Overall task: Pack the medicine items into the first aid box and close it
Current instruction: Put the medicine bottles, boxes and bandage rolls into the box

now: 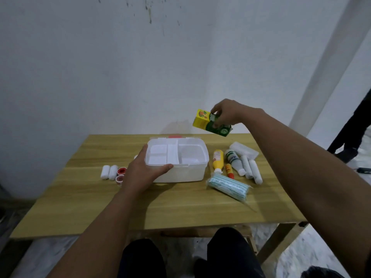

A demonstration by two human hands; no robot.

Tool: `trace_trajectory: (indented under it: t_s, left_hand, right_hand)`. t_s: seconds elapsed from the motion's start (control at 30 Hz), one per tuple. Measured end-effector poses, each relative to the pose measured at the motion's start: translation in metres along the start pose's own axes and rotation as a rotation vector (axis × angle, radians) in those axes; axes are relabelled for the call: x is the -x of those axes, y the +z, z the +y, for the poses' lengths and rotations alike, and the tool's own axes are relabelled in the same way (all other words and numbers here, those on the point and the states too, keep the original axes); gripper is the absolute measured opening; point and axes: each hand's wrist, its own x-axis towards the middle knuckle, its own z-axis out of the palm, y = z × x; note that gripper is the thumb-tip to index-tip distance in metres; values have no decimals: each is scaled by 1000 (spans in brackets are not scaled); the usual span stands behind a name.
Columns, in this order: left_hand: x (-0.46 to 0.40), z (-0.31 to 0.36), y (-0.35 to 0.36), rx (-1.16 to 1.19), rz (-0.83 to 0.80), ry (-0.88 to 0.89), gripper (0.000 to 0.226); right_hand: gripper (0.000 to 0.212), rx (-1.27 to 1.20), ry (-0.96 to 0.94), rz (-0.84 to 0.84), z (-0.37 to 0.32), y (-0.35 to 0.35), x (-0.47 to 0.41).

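Hands: left [140, 173] grips plastic box [186, 173] | right [226, 114] pinches cardboard carton [208, 123]

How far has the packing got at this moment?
Barely started. The first aid box sits open, its compartments looking empty. In hand: the right hand holds a yellow-green carton in the air; the left hand steadies the box. Left: bottles, mask pack, gauze rolls, tape rolls, then closing it.

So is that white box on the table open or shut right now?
Open. The first aid box shows its bare white compartments from above, with nothing packed in them yet. The left hand grips its near-left corner; the right hand holds a yellow-green carton above it.
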Motion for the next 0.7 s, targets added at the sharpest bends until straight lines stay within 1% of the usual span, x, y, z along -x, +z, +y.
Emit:
trace_trajectory:
  t_s: [0.03, 0.1, 0.17, 0.27, 0.33, 0.4, 0.57, 0.7]
  left_hand:
    - [0, 0, 0, 3, -3, -4, 106]
    - [0, 0, 0, 13, -11, -4, 107]
    - [-1, 0, -1, 19, -16, -1, 106]
    - [-1, 1, -2, 9, -15, -2, 104]
    - [-1, 2, -2, 5, -14, 2, 102]
    - [-2, 3, -2, 4, -18, 4, 101]
    - [-2, -1, -1, -14, -37, -39, 111]
    - [-2, 1, 0, -18, -33, -25, 108]
  right_hand:
    - [71, -29, -14, -29, -10, -4, 3]
    - [72, 18, -51, -82, -31, -7, 11]
    - [69, 169, -84, -118, -51, -3, 17]
    - [55, 421, -87, -129, -72, 12, 24]
    - [46, 503, -67, -135, -80, 21, 28]
    - [46, 506, -68, -156, -85, 29, 29]
    - [53, 475, -125, -140, -95, 50, 26]
    - [55, 457, -155, -145, -99, 60, 25]
